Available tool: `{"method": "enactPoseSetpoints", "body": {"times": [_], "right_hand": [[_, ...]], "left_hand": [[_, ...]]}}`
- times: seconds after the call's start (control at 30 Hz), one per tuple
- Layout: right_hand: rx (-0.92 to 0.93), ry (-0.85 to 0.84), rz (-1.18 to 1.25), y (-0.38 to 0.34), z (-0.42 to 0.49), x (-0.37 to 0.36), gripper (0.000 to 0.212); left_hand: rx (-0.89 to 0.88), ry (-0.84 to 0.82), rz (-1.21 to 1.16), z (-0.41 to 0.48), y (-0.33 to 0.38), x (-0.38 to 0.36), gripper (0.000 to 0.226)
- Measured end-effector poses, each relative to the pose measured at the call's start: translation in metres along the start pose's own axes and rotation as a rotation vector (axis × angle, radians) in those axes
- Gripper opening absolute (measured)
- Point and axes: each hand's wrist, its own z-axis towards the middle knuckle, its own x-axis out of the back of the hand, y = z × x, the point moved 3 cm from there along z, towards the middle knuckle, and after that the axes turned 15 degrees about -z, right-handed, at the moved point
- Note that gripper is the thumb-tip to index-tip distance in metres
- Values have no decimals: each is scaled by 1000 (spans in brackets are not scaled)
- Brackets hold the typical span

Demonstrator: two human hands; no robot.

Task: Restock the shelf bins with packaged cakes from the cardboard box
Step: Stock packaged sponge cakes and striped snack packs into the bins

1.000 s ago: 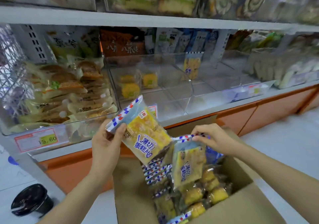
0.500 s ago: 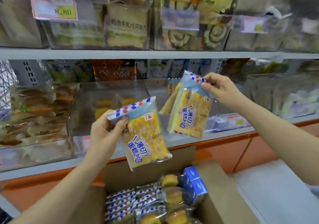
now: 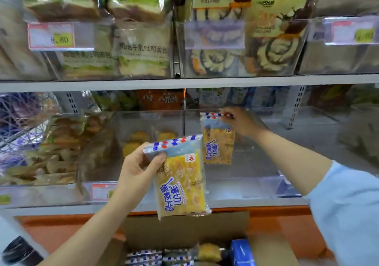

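My left hand [image 3: 137, 170] grips a yellow sliced-cake packet [image 3: 181, 185] by its striped top edge, held upright in front of the lower shelf. My right hand [image 3: 241, 122] pinches the striped top of a second cake packet [image 3: 218, 147] and holds it inside a clear shelf bin [image 3: 256, 159], hanging upright above the bin floor. The neighbouring clear bin [image 3: 98, 153] to the left holds a few small yellow cakes [image 3: 139, 140]. The cardboard box [image 3: 184, 231] stands open below, with several striped packets [image 3: 155, 257] and round cakes inside.
The upper shelf [image 3: 184, 82] carries bins of sandwich bread and chocolate roll cake with price tags. A bin of packaged sandwiches [image 3: 51, 149] sits at the far left. An orange base panel [image 3: 287, 231] runs under the shelf. A black round object [image 3: 18, 253] lies at bottom left.
My right hand has carried its packet from in front of the shelf into the clear bin. My left hand stays raised with its packet. The camera has tilted upward.
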Motion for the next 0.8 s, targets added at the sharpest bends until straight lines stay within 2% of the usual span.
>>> {"method": "enactPoseSetpoints", "body": {"times": [0.17, 0.3, 0.4, 0.6, 0.67, 0.7, 0.73, 0.8], "right_hand": [[20, 75, -90, -22, 39, -38, 8], [-202, 182, -80, -25, 55, -51, 13], [-291, 187, -99, -19, 60, -61, 18], [-186, 139, 14, -17, 45, -54, 39], [-104, 167, 134, -27, 32, -37, 36], [-73, 126, 259, -34, 23, -27, 32], [-51, 7, 424, -43, 12, -18, 33], [6, -363, 808, -61, -13, -5, 53]], "left_hand": [[33, 8, -2, -1, -5, 1, 22], [46, 10, 5, 1, -7, 2, 25], [55, 16, 16, 1, -8, 3, 27], [70, -11, 27, -1, -6, -4, 28], [59, 2, 31, 0, -4, -9, 25], [54, 15, 28, 1, -3, -13, 23], [46, 28, 21, 1, -2, -16, 21], [31, 58, 14, 4, -2, -23, 17]]}}
